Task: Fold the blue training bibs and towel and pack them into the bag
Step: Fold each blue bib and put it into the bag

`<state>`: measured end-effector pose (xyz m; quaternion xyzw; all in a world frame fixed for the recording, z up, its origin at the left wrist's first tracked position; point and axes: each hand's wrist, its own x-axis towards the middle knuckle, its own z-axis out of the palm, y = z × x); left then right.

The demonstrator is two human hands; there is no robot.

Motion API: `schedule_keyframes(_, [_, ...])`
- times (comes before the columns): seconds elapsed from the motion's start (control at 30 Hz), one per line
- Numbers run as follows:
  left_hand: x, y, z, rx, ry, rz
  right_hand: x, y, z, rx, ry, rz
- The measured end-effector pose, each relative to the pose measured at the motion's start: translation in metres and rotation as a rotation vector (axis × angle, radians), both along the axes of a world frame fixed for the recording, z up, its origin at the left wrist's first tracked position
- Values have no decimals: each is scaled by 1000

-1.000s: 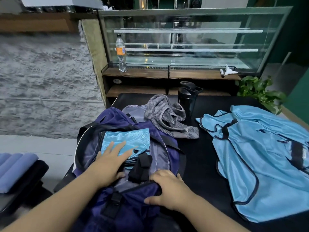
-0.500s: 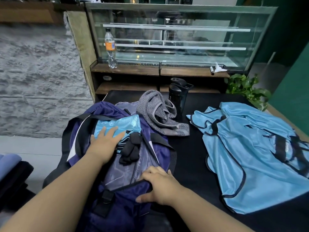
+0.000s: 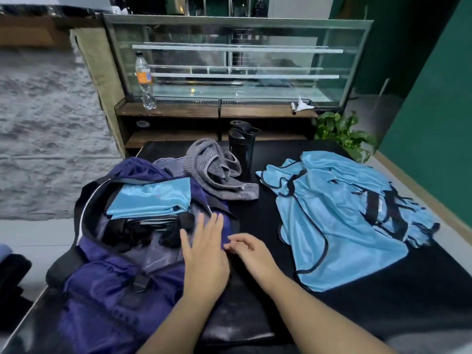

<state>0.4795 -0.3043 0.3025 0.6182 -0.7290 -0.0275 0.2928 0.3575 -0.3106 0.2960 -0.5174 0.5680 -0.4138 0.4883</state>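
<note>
Folded bib [image 3: 150, 198] lies in bag [image 3: 107, 297]; left hand [image 3: 204, 254] flat, holding nothing.

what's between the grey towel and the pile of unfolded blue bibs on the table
In the head view, only bare black table separates the grey towel from the unfolded blue bibs; the black bottle stands just behind that gap.

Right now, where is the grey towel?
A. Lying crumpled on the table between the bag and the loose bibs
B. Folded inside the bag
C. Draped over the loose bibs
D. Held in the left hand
A: the grey towel lies bunched on the black table, behind the open bag and left of the loose bibs, beside the dark bottle; neither hand touches it.
</note>
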Motion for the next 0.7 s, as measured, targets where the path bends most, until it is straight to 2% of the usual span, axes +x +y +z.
schedule_keyframes(0.07, [-13, 13, -20, 25, 9, -93, -39, 16, -10, -167, 306, -194])
schedule_keyframes(0.13, [-16, 20, -33, 53, -56, -155, -83, 33, -22, -377, 629, -378])
schedule_keyframes(0.17, [-16, 23, -37, 51, -85, -178, -107, 41, -27, -410, 740, -468])
schedule_keyframes(0.23, [-15, 24, -43, 37, -101, -184, -147, 51, -32, -290, 837, -629])
schedule_keyframes(0.3, [-17, 23, -44, 44, -105, -157, -173, 53, -32, -63, 876, -669])
schedule_keyframes(0.37, [-19, 22, -45, 41, -121, -139, -181, 50, -38, 87, 965, -585])
schedule_keyframes(0.43, [-19, 23, -46, 36, -123, -138, -180, 48, -44, 59, 1054, -499])
schedule_keyframes(0.53, [-17, 25, -45, 58, -122, -152, -174, 56, -51, -133, 1114, -394])
schedule_keyframes(0.6, [-17, 28, -42, 74, -134, -175, -167, 69, -49, -166, 1037, -272])
schedule_keyframes(0.7, [-23, 41, -41, 95, -145, -293, -154, 95, -41, -148, 772, -187])
